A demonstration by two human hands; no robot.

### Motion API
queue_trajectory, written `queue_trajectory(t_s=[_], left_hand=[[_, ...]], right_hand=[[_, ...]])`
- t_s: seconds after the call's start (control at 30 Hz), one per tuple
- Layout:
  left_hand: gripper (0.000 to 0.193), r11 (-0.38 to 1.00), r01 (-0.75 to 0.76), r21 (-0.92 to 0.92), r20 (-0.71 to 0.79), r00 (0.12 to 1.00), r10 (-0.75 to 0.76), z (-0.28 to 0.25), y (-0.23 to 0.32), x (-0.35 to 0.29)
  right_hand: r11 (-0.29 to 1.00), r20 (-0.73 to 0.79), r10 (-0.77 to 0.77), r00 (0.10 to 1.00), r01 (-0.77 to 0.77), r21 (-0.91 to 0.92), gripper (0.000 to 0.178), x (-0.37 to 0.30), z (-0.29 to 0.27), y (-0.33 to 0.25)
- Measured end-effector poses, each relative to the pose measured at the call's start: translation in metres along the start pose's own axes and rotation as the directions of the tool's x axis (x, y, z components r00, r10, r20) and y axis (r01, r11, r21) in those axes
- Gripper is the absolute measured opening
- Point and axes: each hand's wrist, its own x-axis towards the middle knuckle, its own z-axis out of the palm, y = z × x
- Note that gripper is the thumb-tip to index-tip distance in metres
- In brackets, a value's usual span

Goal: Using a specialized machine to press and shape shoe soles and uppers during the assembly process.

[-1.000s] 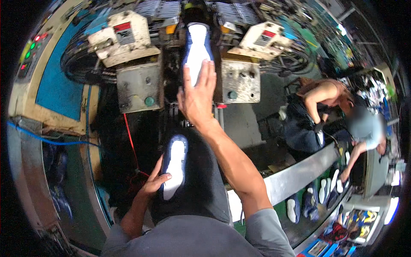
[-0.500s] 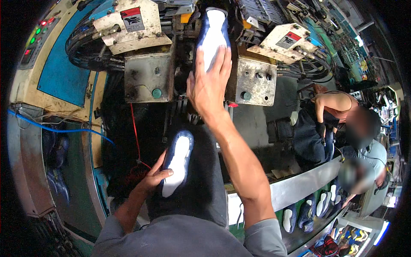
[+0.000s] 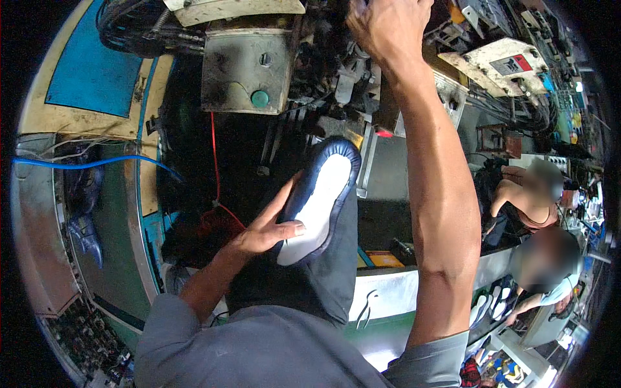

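Observation:
A dark blue shoe upper (image 3: 317,200), bottom side up with a white insole showing, is tilted above my lap. My left hand (image 3: 268,226) grips its lower end, thumb on the white face and fingers along the far side. My right hand (image 3: 391,29) reaches up to the machine at the top edge of the head view. Its fingertips are cut off there, so what it touches is hidden.
A grey control box with a green button (image 3: 260,98) is at upper left. A blue cable (image 3: 97,165) and a red cord (image 3: 215,158) hang on the left. On the right, a metal-sided bench (image 3: 394,294) holds several uppers; two co-workers sit beyond it.
The view has shifted. My right hand, earlier lying on a second upper in the machine, now sits at the top edge, and that upper is out of view. My left hand has raised its upper.

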Motion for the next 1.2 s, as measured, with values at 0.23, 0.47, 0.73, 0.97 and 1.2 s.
queue_trajectory(t_s=[0.23,0.47,0.73,0.97,1.2], left_hand=[[0.110,1.000,-0.011,-0.004,0.047,0.999,0.011,0.008,0.029,-0.004],[0.108,0.952,-0.206,-0.228,0.023,0.976,0.216,-0.015,-0.001,-0.048],[0.111,0.958,0.082,0.274,-0.690,0.711,0.136,-0.119,-0.064,-0.170],[0.101,0.406,0.881,0.242,-0.905,0.053,0.423,-0.288,-0.103,-0.392],[0.038,0.170,0.550,0.818,-0.535,0.618,0.576,-0.370,-0.061,-0.315]], right_hand=[[0.998,0.062,0.035,0.997,-0.038,0.042,0.067,0.016,-0.021,0.004],[0.947,-0.005,-0.075,0.997,0.073,0.313,0.080,-0.030,-0.032,0.011],[0.582,0.806,0.313,0.502,-0.772,0.254,0.052,-0.419,-0.138,-0.027],[0.131,0.835,0.547,0.049,-0.991,-0.028,0.038,-0.564,-0.259,-0.007],[0.407,0.719,0.633,0.287,-0.914,0.006,0.032,-0.532,-0.258,-0.052]])
